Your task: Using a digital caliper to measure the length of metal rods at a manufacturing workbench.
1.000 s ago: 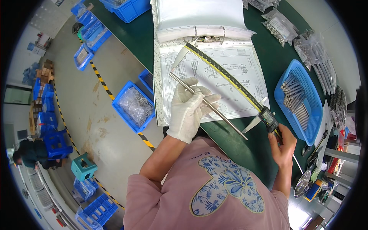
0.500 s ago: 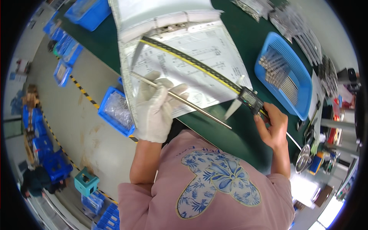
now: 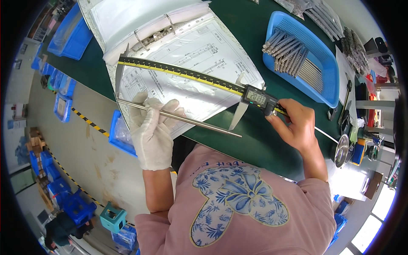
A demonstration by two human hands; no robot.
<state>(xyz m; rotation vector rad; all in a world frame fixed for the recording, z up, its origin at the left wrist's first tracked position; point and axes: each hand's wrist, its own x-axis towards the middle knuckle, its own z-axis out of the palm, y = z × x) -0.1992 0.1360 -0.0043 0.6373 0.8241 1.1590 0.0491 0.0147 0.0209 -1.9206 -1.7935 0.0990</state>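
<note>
My left hand (image 3: 152, 129), in a white glove, is closed round a thin metal rod (image 3: 199, 123) that slants down to the right. My bare right hand (image 3: 295, 123) grips the slider end of a long digital caliper (image 3: 180, 74). The caliper stretches over an open ring binder (image 3: 191, 42) with drawings in clear sleeves. Its fixed jaw is close to the rod's left end. The sliding jaw comes down just short of the rod's right end, which sticks out past it. Whether the jaws touch the rod, I cannot tell.
A blue basket (image 3: 333, 80) with metal rods and threaded parts stands at the right on the green table (image 3: 250, 144). More bagged rods (image 3: 325, 19) lie behind it. A blue bin (image 3: 55, 46) is at the back left. A round metal dish (image 3: 341, 151) lies right of my right hand.
The caliper has turned flatter, its fixed jaw coming down toward the rod's left end. Both hands have shifted a little, the left one leftward with the rod. The view has also moved.
</note>
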